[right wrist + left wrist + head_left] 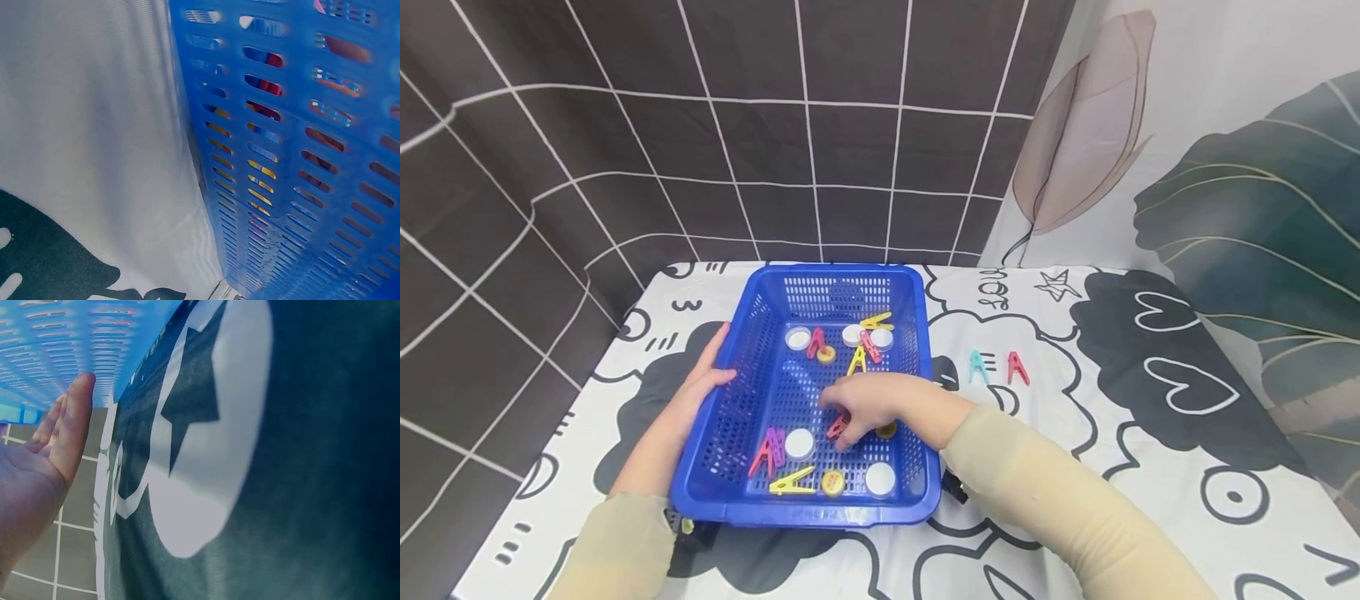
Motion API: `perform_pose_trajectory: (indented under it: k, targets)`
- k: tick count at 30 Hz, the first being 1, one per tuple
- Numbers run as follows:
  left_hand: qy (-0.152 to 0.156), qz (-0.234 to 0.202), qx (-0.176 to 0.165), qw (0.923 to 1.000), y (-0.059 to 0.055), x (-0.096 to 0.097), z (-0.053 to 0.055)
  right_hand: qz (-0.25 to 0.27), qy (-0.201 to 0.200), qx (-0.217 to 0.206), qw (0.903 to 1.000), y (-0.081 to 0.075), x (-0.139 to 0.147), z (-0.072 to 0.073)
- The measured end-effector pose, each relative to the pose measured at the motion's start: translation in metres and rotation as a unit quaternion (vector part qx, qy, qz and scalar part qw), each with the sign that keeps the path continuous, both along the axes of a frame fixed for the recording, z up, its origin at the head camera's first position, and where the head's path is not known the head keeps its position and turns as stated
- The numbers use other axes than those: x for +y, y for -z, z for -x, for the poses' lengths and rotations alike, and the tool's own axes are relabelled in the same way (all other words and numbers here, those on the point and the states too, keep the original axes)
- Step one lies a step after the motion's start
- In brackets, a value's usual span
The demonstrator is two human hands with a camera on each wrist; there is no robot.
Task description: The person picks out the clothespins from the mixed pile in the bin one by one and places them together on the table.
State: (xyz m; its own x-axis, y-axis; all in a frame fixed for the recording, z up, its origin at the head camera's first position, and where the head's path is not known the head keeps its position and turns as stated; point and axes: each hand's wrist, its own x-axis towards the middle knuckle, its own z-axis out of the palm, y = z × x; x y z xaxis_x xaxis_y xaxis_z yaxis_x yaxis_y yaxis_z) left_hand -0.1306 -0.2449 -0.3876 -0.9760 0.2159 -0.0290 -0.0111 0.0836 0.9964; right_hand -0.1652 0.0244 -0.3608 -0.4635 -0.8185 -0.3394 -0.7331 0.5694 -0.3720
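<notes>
A blue plastic basket with slotted walls stands on the table. My left hand holds its left side, the thumb over the rim and the fingers along the outer wall. Inside, my right hand reaches down and pinches a red clothespin between thumb and fingers. Near it lie a white cap, a purple clothespin, a yellow clothespin and a yellow cap. In the right wrist view the basket wall hides most of the right hand.
More caps and clothespins, among them a pink clothespin, lie in the basket's far half. Right of the basket, a teal clothespin and a red clothespin rest on the patterned cloth. Behind hangs a dark grid-lined curtain.
</notes>
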Motion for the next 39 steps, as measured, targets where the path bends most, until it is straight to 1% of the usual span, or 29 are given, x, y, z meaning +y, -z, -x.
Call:
perform_pose_trajectory:
  k: [4, 7, 10, 14, 20, 24, 27, 31, 39]
  targets:
    - [0.001, 0.007, 0.007, 1.0000, -0.0005, 0.0004, 0.0019, -0.009, 0.001, 0.009, 0.9999, 0.0000, 0.0002, -0.0005]
    - [0.006, -0.008, 0.000, 0.9999, -0.0007, 0.0007, 0.0020, -0.012, 0.012, 0.010, 0.9998, 0.0003, 0.0005, -0.0007]
    - [0.008, -0.009, -0.003, 0.9999, -0.0009, 0.0007, 0.0015, -0.021, 0.023, 0.014, 0.9994, 0.0009, 0.0007, -0.0010]
    - [0.009, -0.013, -0.008, 0.9998, -0.0010, 0.0009, 0.0009, -0.045, 0.029, 0.021, 0.9984, 0.0016, 0.0004, -0.0017]
    - [0.008, -0.016, -0.008, 0.9998, -0.0012, 0.0021, 0.0012, -0.072, 0.043, 0.007, 0.9964, 0.0023, 0.0000, -0.0029]
    - [0.012, -0.036, -0.012, 0.9992, -0.0011, 0.0025, 0.0006, -0.079, 0.042, -0.003, 0.9960, 0.0036, 0.0000, -0.0029]
    - [0.014, -0.041, -0.010, 0.9990, -0.0011, 0.0018, -0.0003, -0.080, 0.039, -0.010, 0.9960, 0.0037, -0.0004, -0.0032]
    - [0.017, -0.036, -0.007, 0.9992, -0.0012, 0.0004, -0.0008, -0.082, 0.035, -0.013, 0.9959, 0.0025, -0.0008, -0.0044]
    - [0.014, -0.036, -0.013, 0.9992, -0.0006, -0.0007, -0.0024, -0.099, 0.013, -0.019, 0.9948, 0.0017, -0.0017, -0.0069]
